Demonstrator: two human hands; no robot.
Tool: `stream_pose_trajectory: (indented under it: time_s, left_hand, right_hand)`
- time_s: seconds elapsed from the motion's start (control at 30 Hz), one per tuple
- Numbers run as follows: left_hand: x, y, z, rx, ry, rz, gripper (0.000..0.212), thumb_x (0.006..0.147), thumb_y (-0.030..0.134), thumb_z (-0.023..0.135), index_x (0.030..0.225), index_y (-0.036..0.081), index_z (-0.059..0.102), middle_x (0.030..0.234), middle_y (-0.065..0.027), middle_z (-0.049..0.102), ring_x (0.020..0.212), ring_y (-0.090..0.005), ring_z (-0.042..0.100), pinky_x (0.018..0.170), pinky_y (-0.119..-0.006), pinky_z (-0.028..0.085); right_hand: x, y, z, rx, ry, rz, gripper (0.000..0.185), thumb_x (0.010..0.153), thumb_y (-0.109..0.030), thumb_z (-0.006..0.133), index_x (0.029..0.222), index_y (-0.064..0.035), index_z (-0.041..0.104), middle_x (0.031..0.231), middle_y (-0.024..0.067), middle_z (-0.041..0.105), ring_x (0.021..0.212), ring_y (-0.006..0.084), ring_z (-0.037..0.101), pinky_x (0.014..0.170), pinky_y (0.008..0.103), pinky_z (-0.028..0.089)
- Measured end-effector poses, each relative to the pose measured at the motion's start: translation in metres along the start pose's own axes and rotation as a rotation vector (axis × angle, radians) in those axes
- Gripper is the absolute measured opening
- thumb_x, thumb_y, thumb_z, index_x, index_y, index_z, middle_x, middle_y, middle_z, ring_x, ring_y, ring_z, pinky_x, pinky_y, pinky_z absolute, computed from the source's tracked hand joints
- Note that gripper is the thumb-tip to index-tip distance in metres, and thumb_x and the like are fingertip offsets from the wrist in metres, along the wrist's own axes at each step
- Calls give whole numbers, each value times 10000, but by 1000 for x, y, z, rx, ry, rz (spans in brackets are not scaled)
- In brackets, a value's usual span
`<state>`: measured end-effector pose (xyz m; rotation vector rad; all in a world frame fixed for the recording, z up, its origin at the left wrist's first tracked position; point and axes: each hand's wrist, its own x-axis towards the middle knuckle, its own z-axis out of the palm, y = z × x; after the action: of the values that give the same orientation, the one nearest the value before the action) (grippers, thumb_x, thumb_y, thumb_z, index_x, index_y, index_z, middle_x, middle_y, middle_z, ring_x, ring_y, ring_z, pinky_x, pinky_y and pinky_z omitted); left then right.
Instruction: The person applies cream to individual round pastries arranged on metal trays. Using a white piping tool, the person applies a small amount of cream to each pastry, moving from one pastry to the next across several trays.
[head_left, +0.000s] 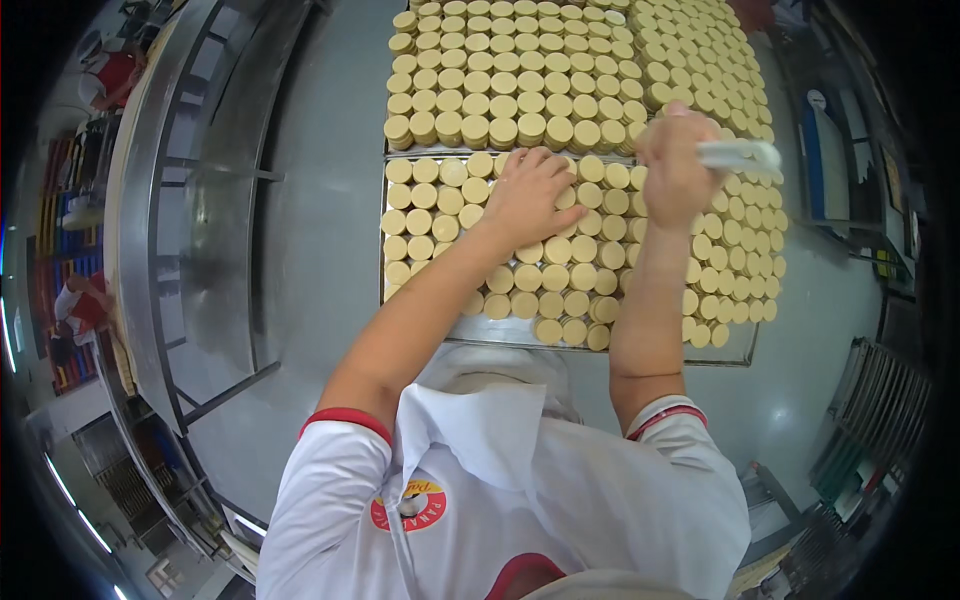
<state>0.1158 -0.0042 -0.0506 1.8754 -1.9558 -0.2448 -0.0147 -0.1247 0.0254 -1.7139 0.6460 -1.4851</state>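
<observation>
My left hand (531, 196) lies palm down on stacked pale-yellow dough discs (528, 277), with its fingers spread. Under the palm, the discs are hidden. My right hand (677, 172) is closed around a white handle (739, 156) above the discs to the right. Blur and the hand keep me from telling what tool the handle belongs to. The stacks stand in close rows on a metal tray (487, 328), whose bare surface shows along the front edge.
Behind lie more disc stacks (503, 133) in rows. A steel table frame (169, 225) runs along the left. Two people in red and white, one a person (109, 75) at upper left, are in the distance. At right stand a blue-sided scale (821, 157) and a metal rack (881, 390).
</observation>
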Motion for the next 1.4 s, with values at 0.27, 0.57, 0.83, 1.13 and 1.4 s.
stream_pose_trajectory:
  time_s: [0.27,0.57,0.83,1.13,1.4]
  left_hand:
    - [26,16,14,-8,-45,125,555,821,488,676,1202,87,633,1272,-55,587,1244,-264,482,1106,-457,321]
    - [7,3,-2,-170,16,190,500,755,402,739,1133,92,637,1210,-82,593,1244,-271,482,1131,-495,290]
    - [0,24,11,-77,-61,148,500,782,440,698,1166,123,648,1239,-48,596,1274,-250,466,1154,-510,267]
    - [-14,14,-8,-172,-71,250,453,780,405,708,1106,93,677,1146,-69,625,1201,-270,511,1118,-485,318]
    - [-25,38,1,14,-226,200,570,837,547,635,1177,91,664,1245,-44,613,1294,-259,469,1185,-557,229]
  right_hand:
    - [-38,88,15,121,120,523,344,956,-142,630,652,-82,480,576,-35,493,490,60,415,459,269,323]
    - [-22,-21,-12,285,105,285,347,976,-129,608,663,-89,463,575,-45,478,499,48,397,466,248,306]
    - [-50,38,6,260,102,593,429,959,-159,629,588,-103,421,556,-46,467,492,47,389,465,260,300]
    - [-72,-20,-13,194,188,365,354,986,-159,604,667,-107,460,552,-32,465,450,66,378,432,264,307]
    - [-88,8,-20,115,161,427,322,998,-163,573,711,-98,443,568,-1,470,469,75,417,449,252,346]
